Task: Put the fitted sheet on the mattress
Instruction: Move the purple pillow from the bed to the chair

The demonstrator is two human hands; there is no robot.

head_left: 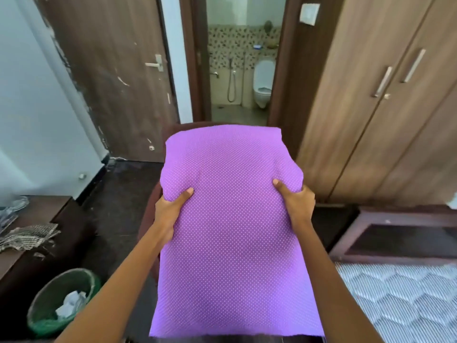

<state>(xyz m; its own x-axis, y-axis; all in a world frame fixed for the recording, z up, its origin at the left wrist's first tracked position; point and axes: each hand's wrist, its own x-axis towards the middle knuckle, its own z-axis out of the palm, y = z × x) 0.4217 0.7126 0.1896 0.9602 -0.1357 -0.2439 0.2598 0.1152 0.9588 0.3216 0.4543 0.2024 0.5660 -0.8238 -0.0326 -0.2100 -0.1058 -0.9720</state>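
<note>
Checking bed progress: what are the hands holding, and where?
The left hand and right hand grip the folded purple sheet by its side edges, thumbs on top.

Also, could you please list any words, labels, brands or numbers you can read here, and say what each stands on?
No readable text in this view.
Folded purple sheet with white dots, gripped by the left hand and right hand: dot pattern only, no label showing.
White wall switch plate: no legible marking.
Crumpled white paper in the green waste bin: too blurred to tell.
</note>
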